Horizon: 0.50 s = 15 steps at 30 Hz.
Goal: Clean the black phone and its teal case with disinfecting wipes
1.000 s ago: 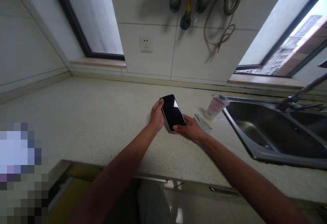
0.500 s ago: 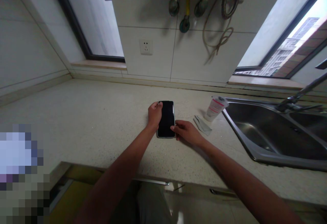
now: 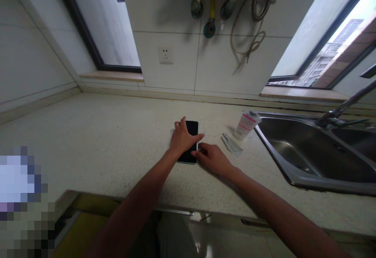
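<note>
A black-screened smartphone (image 3: 192, 128) lies face up on the speckled pale countertop (image 3: 123, 140), its long side pointing away from me. My left hand (image 3: 181, 139) is over its middle and left edge, thumb stretched out across the screen to the right edge and fingers apart; it hides part of the phone. A ring shows on one finger. At the phone's lower right edge, my right hand (image 3: 214, 158) grips it, thumb on the screen and fingers along the side. Right of that hand lies a grey-white folded strip (image 3: 232, 145), beside an upright, tilted-looking clear plastic cup (image 3: 246, 125) with pink print.
A steel sink (image 3: 289, 148) with a faucet (image 3: 331, 117) is set into the counter at right. On the tiled wall behind are a socket (image 3: 165, 55), pipes and a looped cord (image 3: 252, 48). Below the counter's front edge, a yellowish drawer (image 3: 85, 226) stands out at left.
My left hand has gone from holding the phone's upper left edge to reaching across it, thumb swung to the right. The phone sits slightly tilted now; my right hand stays at its lower right edge.
</note>
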Motion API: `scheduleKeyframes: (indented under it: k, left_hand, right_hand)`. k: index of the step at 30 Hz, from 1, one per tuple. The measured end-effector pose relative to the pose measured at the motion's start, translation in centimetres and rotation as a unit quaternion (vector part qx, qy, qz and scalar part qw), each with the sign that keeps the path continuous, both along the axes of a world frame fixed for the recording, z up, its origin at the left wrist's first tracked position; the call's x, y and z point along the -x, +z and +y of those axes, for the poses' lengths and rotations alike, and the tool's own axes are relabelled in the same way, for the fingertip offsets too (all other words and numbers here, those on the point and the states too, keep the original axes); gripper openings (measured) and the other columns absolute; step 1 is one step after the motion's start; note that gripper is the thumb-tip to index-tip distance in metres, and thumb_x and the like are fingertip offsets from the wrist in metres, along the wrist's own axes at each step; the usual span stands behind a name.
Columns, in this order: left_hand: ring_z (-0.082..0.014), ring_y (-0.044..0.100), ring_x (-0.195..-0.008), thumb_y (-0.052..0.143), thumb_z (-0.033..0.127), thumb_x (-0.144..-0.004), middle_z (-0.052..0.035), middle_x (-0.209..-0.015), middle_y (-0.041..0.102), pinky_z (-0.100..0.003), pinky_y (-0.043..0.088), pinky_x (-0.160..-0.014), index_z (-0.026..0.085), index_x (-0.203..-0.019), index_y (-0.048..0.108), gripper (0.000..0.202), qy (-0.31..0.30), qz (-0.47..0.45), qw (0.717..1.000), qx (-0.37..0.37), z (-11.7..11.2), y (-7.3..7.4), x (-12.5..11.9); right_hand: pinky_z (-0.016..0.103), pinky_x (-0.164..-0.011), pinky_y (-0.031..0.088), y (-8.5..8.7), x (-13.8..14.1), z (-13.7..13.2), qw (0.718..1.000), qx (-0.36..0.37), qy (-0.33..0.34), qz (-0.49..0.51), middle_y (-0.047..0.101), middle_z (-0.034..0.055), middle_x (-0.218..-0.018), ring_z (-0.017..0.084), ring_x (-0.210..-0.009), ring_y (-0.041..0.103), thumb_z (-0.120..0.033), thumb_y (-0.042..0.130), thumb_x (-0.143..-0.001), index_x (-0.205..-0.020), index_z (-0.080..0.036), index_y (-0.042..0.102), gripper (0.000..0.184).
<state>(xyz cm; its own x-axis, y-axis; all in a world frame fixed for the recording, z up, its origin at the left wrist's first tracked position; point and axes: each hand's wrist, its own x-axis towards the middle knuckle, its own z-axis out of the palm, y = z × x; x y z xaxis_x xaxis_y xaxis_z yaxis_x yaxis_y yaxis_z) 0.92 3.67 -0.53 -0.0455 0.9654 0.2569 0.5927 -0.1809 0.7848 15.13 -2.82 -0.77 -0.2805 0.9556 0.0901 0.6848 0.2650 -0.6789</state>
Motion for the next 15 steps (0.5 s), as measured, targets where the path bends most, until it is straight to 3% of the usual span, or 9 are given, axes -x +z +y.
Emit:
scheduleKeyframes:
  k: [5, 9, 12, 15]
  left_hand:
    - [-0.0360, 0.056, -0.116, 0.074, 0.037, -0.068, -0.0226, -0.131, 0.048, -0.043, 0.043, -0.097, 0.014, -0.140, 0.041, 0.082, -0.004, 0.083, 0.997, 0.007, 0.3, -0.3, 0.1]
    - [-0.0354, 0.055, -0.117, 0.072, 0.031, -0.067, -0.0229, -0.127, 0.051, -0.041, 0.043, -0.098, 0.010, -0.129, 0.050, 0.069, -0.006, 0.141, 0.990, -0.024, 0.8, -1.1, 0.6]
    - [-0.0328, 0.054, -0.118, 0.067, 0.023, -0.071, -0.0196, -0.120, 0.057, -0.041, 0.041, -0.101, 0.013, -0.120, 0.056, 0.051, -0.015, 0.181, 0.983, -0.028, 1.2, -1.7, 1.0]
    - [-0.0293, 0.058, -0.114, 0.061, 0.018, -0.075, -0.0169, -0.118, 0.060, -0.038, 0.043, -0.100, 0.015, -0.117, 0.058, 0.042, -0.022, 0.196, 0.980, -0.025, 1.3, -2.1, 1.1]
  right_hand:
    - [0.028, -0.057, 0.027, -0.1, 0.1, -0.2, 1.000, -0.022, 0.012, -0.019, 0.060, 0.0016, -0.061, 0.013, -0.055, 0.048, -0.040, 0.058, -0.091, -0.070, -0.019, 0.059, 0.030]
    - [0.028, -0.058, 0.031, -0.2, -0.3, 0.1, 0.999, -0.036, 0.016, -0.002, 0.068, 0.0036, -0.067, 0.013, -0.056, 0.051, -0.037, 0.053, -0.093, -0.086, -0.017, 0.071, 0.027]
    - [0.029, -0.060, 0.034, -0.4, -1.0, 0.5, 0.998, -0.059, -0.002, -0.013, 0.072, 0.0056, -0.073, 0.015, -0.059, 0.054, -0.037, 0.051, -0.094, -0.095, -0.018, 0.074, 0.030]
    - [0.029, -0.061, 0.036, -0.8, -1.9, 1.1, 0.996, -0.081, -0.033, -0.021, 0.073, 0.0065, -0.074, 0.016, -0.062, 0.057, -0.034, 0.049, -0.094, -0.092, -0.018, 0.075, 0.031]
